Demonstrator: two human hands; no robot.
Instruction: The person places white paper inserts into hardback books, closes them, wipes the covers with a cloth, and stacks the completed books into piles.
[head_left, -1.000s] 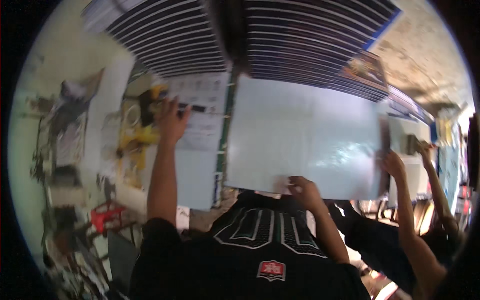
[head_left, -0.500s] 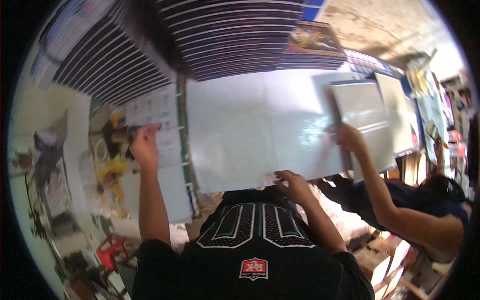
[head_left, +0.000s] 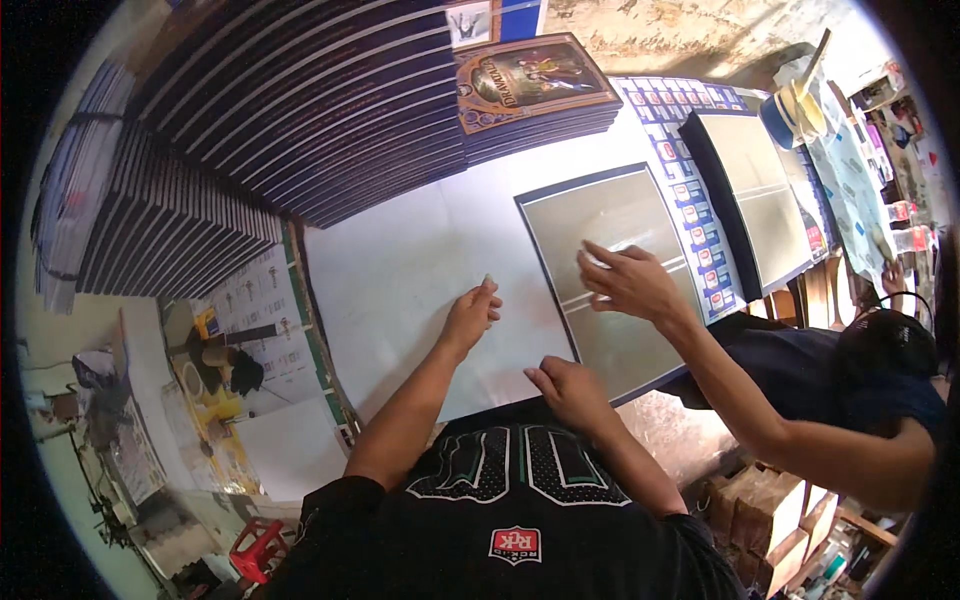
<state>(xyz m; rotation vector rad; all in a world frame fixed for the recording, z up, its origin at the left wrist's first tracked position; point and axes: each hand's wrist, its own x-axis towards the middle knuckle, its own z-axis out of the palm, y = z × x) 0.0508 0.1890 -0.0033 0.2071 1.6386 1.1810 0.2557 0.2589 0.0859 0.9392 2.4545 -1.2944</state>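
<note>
One open cover (head_left: 640, 345) lies flat on the white table (head_left: 400, 260), grey side up; a co-worker's hand (head_left: 632, 283) is over it. Left hand (head_left: 472, 320): above the tabletop, fingers curled; cannot tell whether anything is held. Right hand (head_left: 577, 392): loosely open beside the cover's near left part, nothing seen in it. Progress, judged: tall book stack (head_left: 310, 120) looks finished; open cover and cover pile (head_left: 765, 190) at right show no pages, so probably unfinished. Room: tabletop spreads left of the cover; stack bounds the far side, wearer's body the near edge.
</note>
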